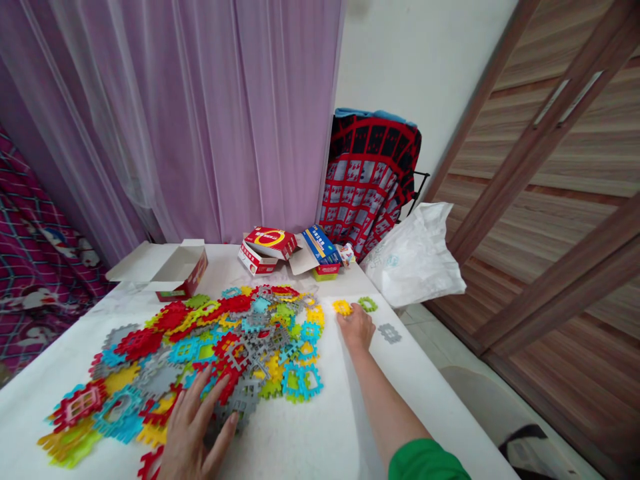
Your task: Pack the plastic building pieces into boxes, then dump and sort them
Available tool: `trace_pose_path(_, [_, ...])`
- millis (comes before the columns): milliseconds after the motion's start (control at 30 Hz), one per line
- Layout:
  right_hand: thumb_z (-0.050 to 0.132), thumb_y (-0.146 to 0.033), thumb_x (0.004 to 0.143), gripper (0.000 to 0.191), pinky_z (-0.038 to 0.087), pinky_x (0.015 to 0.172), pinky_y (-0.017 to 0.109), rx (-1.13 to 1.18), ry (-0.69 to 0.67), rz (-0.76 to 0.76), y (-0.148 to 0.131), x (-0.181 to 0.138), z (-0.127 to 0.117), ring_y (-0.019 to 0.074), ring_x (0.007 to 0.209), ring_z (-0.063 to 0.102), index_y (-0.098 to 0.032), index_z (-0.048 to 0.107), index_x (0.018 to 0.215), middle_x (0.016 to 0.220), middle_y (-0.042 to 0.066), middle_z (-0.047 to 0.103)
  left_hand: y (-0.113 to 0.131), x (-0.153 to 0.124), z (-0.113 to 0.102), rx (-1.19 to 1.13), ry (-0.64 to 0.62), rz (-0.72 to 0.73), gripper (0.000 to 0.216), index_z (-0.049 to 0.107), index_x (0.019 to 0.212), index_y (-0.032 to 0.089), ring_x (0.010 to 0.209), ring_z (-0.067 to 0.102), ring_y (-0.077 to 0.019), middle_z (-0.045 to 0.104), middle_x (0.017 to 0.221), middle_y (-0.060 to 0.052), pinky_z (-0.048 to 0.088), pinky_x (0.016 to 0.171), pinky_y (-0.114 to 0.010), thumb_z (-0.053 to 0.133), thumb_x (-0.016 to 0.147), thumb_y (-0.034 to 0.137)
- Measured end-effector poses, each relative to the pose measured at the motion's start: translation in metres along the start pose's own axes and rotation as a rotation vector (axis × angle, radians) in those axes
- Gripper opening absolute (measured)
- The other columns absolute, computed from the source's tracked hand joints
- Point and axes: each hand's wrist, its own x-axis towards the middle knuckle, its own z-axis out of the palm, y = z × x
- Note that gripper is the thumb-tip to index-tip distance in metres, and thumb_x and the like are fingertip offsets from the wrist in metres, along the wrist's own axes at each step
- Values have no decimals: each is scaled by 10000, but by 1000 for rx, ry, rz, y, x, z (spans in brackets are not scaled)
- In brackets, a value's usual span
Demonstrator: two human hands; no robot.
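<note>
At the right of the white table, my right hand has its fingers closed on the near edge of a yellow toothed plastic building piece. Just right of it lie a green toothed piece and a grey one. My left hand rests over the near side of a large pile of interlocking pieces, its fingers spread and holding nothing. The pile mixes red, blue, grey, yellow and green pieces, some solid and some with window-like openings. Part of it is hidden beneath my left hand.
An open carton stands at the table's back left. Red-and-white boxes and a blue box are stacked at the back. A white plastic bag leans at the right edge, near a cloth-covered chair. Wooden wardrobe doors stand beyond.
</note>
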Motion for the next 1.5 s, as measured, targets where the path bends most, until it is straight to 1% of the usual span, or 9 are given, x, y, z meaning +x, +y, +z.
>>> trace_pose_path(267, [594,-385,826,442,405,887,368,-16,-19,-20,-1,-1,1,276,1103,579,-199,611,1227,1143,114,684,-2,0,3,13,23,10,616,291,1473,465,1324,484,-337,327,1579,-44,509,967,-591,484,892,400])
trace_pose_path(500, [593,-374,846,424,401,893,356,-20,-44,-17,-4,-2,-4,267,1132,565,-203,612,1234,1175,109,671,-5,-2,5,22,3,16,599,319,1476,437,1327,491,-338,381,1553,-61,486,1001,-601,478,899,400])
trace_pose_path(700, [592,-377,853,435,390,911,352,-25,-67,-14,-6,-2,-6,260,1152,550,-210,599,1255,1198,105,660,-11,-3,4,39,-33,38,638,270,1495,428,1355,467,-322,326,1585,-57,468,1036,-579,497,900,395])
trace_pose_path(933, [578,-365,857,397,383,876,349,28,25,-43,-1,-2,-1,266,1096,560,-196,622,1213,1177,114,659,-10,-1,7,62,6,48,583,339,1472,401,1321,498,-324,383,1547,-80,498,994,-578,477,906,405])
trace_pose_path(1000, [546,-328,872,357,374,887,349,81,104,-108,1,-5,2,260,1092,552,-185,635,1186,1181,112,658,-9,0,9,64,27,54,554,386,1449,378,1301,514,-327,425,1514,-95,501,982,-584,476,904,413])
trace_pose_path(1067, [523,-282,883,308,357,923,343,142,146,-274,1,-9,4,244,1111,539,-185,657,1142,1185,98,663,-9,1,11,64,30,61,520,443,1414,362,1287,525,-323,454,1490,-99,506,976,-571,482,899,423])
trace_pose_path(1200, [530,-271,890,284,338,971,325,166,50,-567,-2,-19,6,222,1129,530,-193,672,1123,1173,72,684,-9,1,13,67,34,47,471,509,1363,351,1270,541,-312,486,1470,-90,511,970,-547,470,900,430])
trace_pose_path(1367, [561,-304,880,349,338,992,344,88,-65,-638,-10,-27,4,240,1158,522,-207,650,1203,1204,73,681,-9,1,16,65,51,42,458,534,1341,318,1276,532,-329,485,1469,-108,499,970,-577,479,898,419])
trace_pose_path(1500, [555,-305,883,358,356,991,353,74,-87,-685,-13,-30,4,241,1153,534,-211,646,1216,1199,76,684,-10,0,20,76,73,51,448,540,1333,318,1257,547,-316,497,1460,-109,492,979,-567,488,897,406])
